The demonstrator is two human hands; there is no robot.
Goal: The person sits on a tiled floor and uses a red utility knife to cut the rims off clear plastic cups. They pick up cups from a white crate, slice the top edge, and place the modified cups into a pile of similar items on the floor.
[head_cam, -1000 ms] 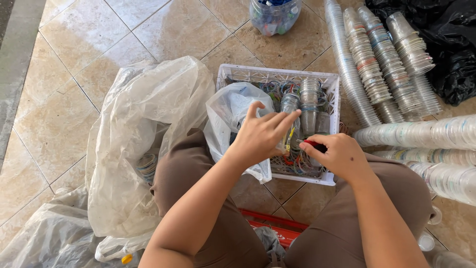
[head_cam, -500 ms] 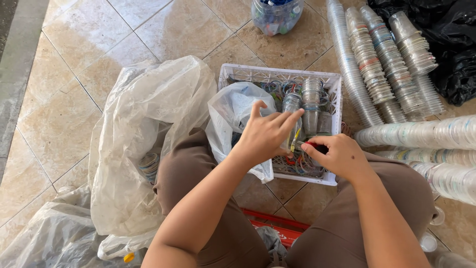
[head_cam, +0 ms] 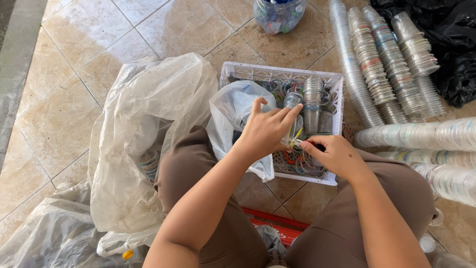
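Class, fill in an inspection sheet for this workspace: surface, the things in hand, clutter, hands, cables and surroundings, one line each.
Surface: beige tiled floor.
Things in hand: clear plastic cup held over a white crate of cups and coloured rings.
Clutter: large clear plastic bags; small bag in the crate; red crate by the knees.
Hands: left hand grips the cup; right hand pinches at its rim.
Cables: nothing seen.
Surroundings: stacked clear cups lying on the right; black bags; jar at top.
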